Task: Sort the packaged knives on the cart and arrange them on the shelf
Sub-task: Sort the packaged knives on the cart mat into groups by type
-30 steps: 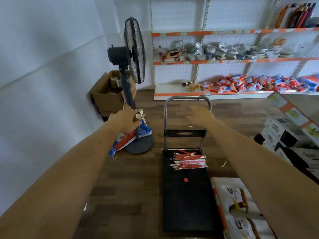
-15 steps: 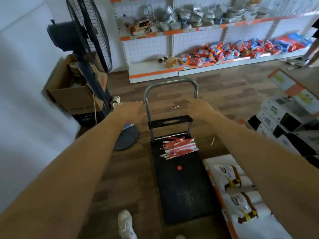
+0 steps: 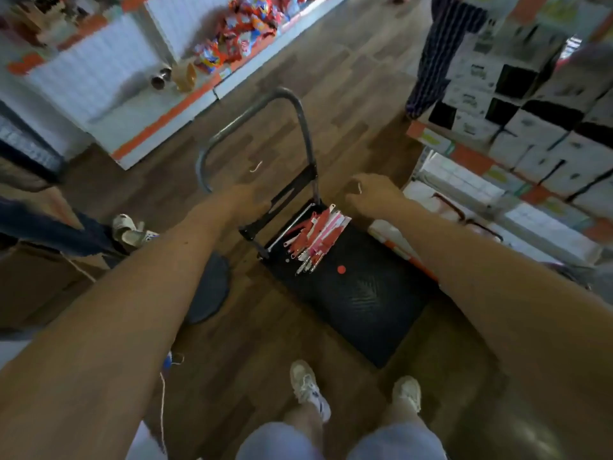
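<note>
- My left hand point(image 3: 247, 202) reaches toward the black crossbar at the foot of the cart handle; it is too blurred for me to tell whether the fingers are closed on anything. My right hand point(image 3: 371, 195) hovers just above and right of the knife pile, fingers loosely curled, holding nothing that I can make out.
- The shelf point(image 3: 156, 104) runs across the upper left of the frame, its bottom board mostly bare near me, with snack packets heaped further along.
- The cart point(image 3: 365, 303) sits at centre frame, a black flat deck with a grey tube handle point(image 3: 298, 107) at its far end.
- The packaged knives point(image 3: 313, 239) lie in a loose fanned pile on the deck, hard against the handle end, red and white cards overlapping.
- I judge these packs light and flat, the card backing stiff but bendable, the glossy fronts apt to slide over one another. I would pinch a pack by its card edge or hang-hole end, never across the blade side, and lift a few at a time.
- A small red dot point(image 3: 341, 269) marks the deck just below the pile.
</note>
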Tool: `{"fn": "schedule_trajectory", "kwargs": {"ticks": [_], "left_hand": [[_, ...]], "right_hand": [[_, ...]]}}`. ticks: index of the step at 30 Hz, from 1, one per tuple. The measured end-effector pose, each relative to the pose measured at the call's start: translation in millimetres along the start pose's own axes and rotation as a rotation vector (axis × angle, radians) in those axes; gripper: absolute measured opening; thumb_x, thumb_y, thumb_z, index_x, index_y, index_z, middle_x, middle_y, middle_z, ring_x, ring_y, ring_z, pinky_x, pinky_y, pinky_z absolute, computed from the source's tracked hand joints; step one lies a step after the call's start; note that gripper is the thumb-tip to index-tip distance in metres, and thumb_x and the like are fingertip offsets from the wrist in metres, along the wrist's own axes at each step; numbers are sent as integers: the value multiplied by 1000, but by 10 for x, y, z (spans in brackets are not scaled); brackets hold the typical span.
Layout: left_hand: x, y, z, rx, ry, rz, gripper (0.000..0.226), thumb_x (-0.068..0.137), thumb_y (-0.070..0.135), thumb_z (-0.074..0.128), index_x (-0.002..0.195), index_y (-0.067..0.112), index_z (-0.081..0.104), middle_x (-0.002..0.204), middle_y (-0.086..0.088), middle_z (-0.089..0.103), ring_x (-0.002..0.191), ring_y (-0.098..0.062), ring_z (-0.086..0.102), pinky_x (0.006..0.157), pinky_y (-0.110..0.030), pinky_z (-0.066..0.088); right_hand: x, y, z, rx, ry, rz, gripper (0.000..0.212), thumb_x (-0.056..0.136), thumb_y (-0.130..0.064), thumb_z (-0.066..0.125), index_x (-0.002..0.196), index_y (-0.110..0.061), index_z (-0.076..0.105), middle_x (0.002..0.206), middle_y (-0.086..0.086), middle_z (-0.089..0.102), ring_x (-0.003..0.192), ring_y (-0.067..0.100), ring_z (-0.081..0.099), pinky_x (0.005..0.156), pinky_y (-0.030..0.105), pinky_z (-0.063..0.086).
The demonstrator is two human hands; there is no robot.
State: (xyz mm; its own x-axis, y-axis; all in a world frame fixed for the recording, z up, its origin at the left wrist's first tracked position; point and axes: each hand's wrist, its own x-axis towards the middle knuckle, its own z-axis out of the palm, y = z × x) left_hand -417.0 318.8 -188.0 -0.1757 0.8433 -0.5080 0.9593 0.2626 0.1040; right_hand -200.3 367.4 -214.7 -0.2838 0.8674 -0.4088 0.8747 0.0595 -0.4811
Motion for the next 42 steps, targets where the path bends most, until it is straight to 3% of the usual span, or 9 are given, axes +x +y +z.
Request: {"fn": "schedule_trajectory", "kwargs": {"ticks": [3,6,11,15,23,29,33,38,42], "left_hand": [[158,156,152,85,-67,165,44,94,37,39,134,18,40,133,-12,50,117,-29,50,100,-39,41],[267,348,348,115,-109,210,50,94,46,36,138,23,35,132,-12,52,116,-29,52,100,-43,43],[353,506,731,223,-129,294,46,95,45,31,130,17,45,131,-12,53,116,-31,52,95,-41,42],[377,583,960,218,-219,330,52,97,44,29,138,14,36,134,-17,51,119,-34,50,100,-45,40],[904,479,1368,326,-240,385,55,96,46,32,139,13,36,133,-15,51,118,-30,51,94,-39,43],[1776,158,1775,274,-293,496,45,97,35,38,134,9,42,132,-16,52,114,-32,52,91,-37,43],[2389,-160,2191,178,-295,460,45,96,37,40,128,7,45,126,-16,56,105,-32,57,86,-36,46],[3097,-517,2873,123,-290,414,40,95,35,42,122,7,51,120,-16,59,106,-33,56,89,-38,47],[3739,-688,3495,60,-242,351,37,94,33,45,118,5,53,119,-13,59,102,-25,56,83,-31,43]], "right_hand": [[-80,224,186,31,1,112,39,95,-26,46,130,-10,48,134,13,51,119,27,50,94,35,42],[-178,472,338,52,2,210,40,97,-25,44,133,-9,44,139,14,46,126,28,45,100,34,37],[-306,852,708,76,-28,288,46,95,-27,46,138,-11,40,141,14,45,127,29,44,104,37,37],[-424,1035,931,109,-70,364,51,96,-27,47,142,-11,34,146,11,39,132,28,40,109,39,36],[-210,1048,1486,243,-37,486,49,96,-26,46,143,-16,33,141,9,44,124,25,47,96,36,43],[243,1017,2164,393,0,603,49,97,-28,45,143,-14,34,141,10,45,124,27,48,97,37,44],[686,1034,2745,444,40,695,48,96,-29,47,140,-13,38,140,10,47,123,27,49,97,37,44],[1483,1115,3504,519,65,761,44,95,-33,49,132,-10,49,130,11,55,115,28,55,95,37,46],[2168,1291,4142,529,70,729,39,94,-34,50,124,-9,56,116,11,60,106,28,58,82,33,47]]}}
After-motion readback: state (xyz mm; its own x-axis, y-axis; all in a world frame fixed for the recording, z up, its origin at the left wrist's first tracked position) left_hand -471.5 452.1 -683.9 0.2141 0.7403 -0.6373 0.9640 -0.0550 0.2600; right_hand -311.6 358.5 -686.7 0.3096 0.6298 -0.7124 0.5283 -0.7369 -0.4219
